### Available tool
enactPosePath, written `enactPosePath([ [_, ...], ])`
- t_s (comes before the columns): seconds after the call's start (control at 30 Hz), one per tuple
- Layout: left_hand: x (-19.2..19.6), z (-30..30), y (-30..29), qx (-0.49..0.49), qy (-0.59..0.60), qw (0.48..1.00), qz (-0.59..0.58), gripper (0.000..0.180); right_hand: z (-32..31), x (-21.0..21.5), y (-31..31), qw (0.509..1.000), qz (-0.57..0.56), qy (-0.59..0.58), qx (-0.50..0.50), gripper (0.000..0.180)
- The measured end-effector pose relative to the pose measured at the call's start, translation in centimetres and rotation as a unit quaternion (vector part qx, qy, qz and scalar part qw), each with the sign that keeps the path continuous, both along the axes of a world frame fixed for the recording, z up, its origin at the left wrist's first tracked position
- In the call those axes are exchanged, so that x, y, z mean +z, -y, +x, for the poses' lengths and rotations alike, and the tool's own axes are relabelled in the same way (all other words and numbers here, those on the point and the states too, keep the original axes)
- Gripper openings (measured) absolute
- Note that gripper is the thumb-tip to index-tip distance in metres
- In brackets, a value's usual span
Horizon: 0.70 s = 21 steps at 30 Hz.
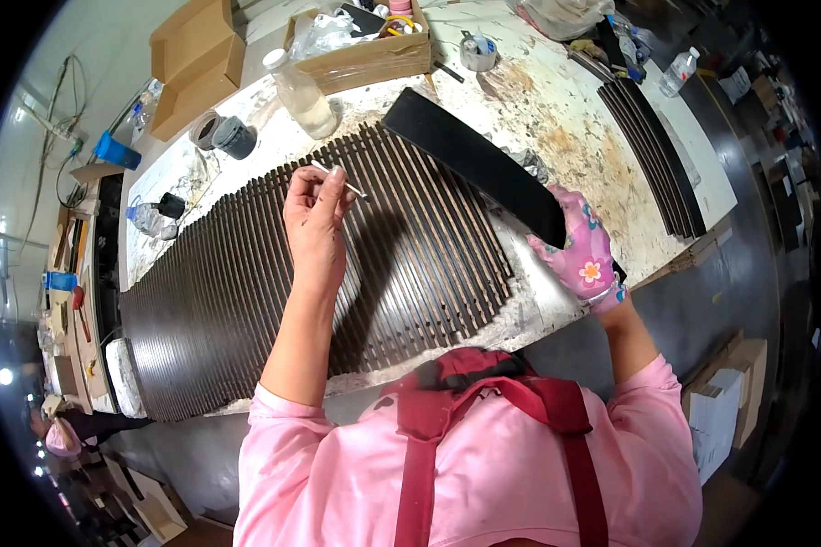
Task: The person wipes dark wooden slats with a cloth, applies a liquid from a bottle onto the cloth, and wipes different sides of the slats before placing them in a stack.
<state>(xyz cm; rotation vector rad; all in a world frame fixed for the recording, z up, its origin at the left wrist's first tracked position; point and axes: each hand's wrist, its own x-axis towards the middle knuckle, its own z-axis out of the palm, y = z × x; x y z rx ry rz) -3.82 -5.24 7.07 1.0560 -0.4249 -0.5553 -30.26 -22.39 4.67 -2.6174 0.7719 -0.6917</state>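
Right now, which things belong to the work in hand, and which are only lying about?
In use:
flat black panel, right hand
thin pale stick, left hand
probably the row of dark slats

Seemingly lying about:
large clear white-capped bottle
filled brown cardboard box

The black panel (474, 162) looks smooth, with a soft, satin sheen. The ranked slats (219, 283) show dark, fairly smooth faces that catch a dull gloss, and paler brown edges like raw board. The thin white stick (361, 193) is smooth. The flowered glove (582, 242) is matt cloth, as are the red apron (417, 488) and pink shirt (511, 474). Matt brown cardboard forms the packed box (374, 66); the tall bottle (303, 98) is translucent, glossy plastic; the pale worktop (570, 114) looks rough and blotched.
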Motion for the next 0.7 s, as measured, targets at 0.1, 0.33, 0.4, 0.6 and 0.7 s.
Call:
enactPosePath([
  [0.1, -0.6, -0.3, 0.1, 0.016, -0.013, 1.000, 0.015, 0.014, 0.1, 0.4, -0.3, 0.999, -0.034, -0.022, -0.003, 0.064],
  [0.33, -0.4, 0.3, 0.6, 0.016, -0.007, 1.000, 0.004, 0.014, -0.4, 1.2, -0.4, 0.995, -0.054, -0.080, 0.009, 0.068],
  [0.4, -0.5, 0.3, 0.6, 0.022, -0.008, 1.000, 0.002, 0.014, -0.4, 1.2, -0.7, 0.993, -0.081, -0.084, 0.010, 0.071],
  [0.6, -0.9, 1.3, 1.0, 0.040, -0.033, 0.999, 0.010, 0.011, -0.3, 1.4, -1.0, 0.993, -0.081, -0.077, 0.034, 0.072],
  [0.7, -0.9, 1.5, 1.4, 0.047, -0.042, 0.998, 0.007, 0.012, -0.4, 1.2, -1.0, 0.992, -0.089, -0.083, 0.037, 0.072],
])
